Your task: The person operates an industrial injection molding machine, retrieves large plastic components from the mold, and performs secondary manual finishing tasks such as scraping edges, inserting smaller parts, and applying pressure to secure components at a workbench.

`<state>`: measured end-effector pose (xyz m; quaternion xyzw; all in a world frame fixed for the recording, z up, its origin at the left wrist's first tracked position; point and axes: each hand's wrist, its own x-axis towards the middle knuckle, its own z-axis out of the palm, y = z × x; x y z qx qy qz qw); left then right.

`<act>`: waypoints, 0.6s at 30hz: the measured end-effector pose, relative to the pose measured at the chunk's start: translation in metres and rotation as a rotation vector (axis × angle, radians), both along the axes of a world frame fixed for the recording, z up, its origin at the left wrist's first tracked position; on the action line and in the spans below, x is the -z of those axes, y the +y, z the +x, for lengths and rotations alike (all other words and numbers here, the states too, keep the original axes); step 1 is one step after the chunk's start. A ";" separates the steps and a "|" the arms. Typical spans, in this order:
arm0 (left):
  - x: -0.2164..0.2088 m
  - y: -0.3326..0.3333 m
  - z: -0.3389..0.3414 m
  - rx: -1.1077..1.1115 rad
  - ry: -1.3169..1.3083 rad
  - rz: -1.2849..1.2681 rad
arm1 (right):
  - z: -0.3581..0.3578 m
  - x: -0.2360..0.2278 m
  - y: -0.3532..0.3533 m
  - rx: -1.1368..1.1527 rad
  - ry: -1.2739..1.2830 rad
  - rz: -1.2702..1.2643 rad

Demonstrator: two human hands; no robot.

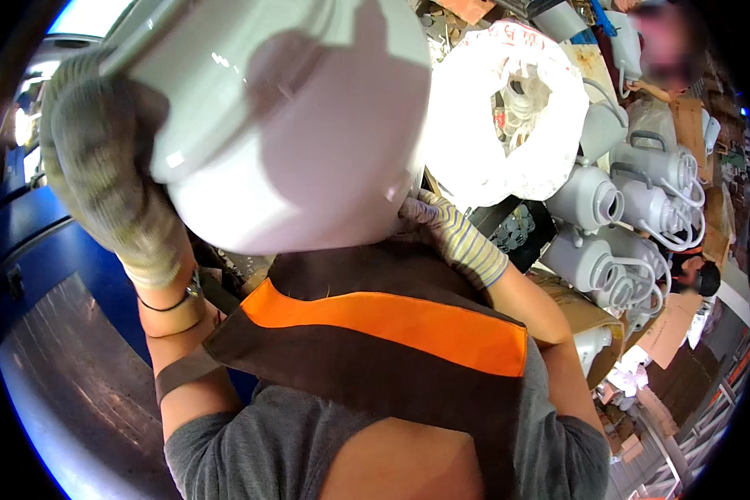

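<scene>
A glossy pale-grey rounded vessel (333,142), cut off at the top, fills my view between both hands, hiding what lies behind. Scuffed grey metal sheeting (75,375) curves at left; a crumpled white plastic bag (462,117) and grey canisters (579,198) crowd the right. My knit-gloved left grip (104,154) clasps its left edge, fingertips obscured; whether my striped-gloved right grip (458,237), touching its lower right, pinches, I cannot tell.

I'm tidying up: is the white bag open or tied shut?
The white bag is open: its mouth gapes, showing pale pieces inside.
</scene>
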<state>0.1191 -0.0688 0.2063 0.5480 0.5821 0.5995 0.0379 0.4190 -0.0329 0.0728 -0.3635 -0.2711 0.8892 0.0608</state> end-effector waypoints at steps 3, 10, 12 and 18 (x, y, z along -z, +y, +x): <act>0.007 0.023 -0.041 -0.063 0.544 0.118 | -0.003 -0.018 0.003 0.026 0.023 -0.004; -0.011 0.028 -0.009 0.097 0.084 -0.005 | -0.009 0.004 0.004 0.154 -0.003 -0.032; -0.002 0.051 -0.040 0.134 0.410 0.011 | -0.004 -0.001 0.012 0.066 0.064 -0.126; 0.059 0.073 -0.124 0.258 0.013 -0.280 | 0.114 0.191 0.152 -0.074 -0.642 1.251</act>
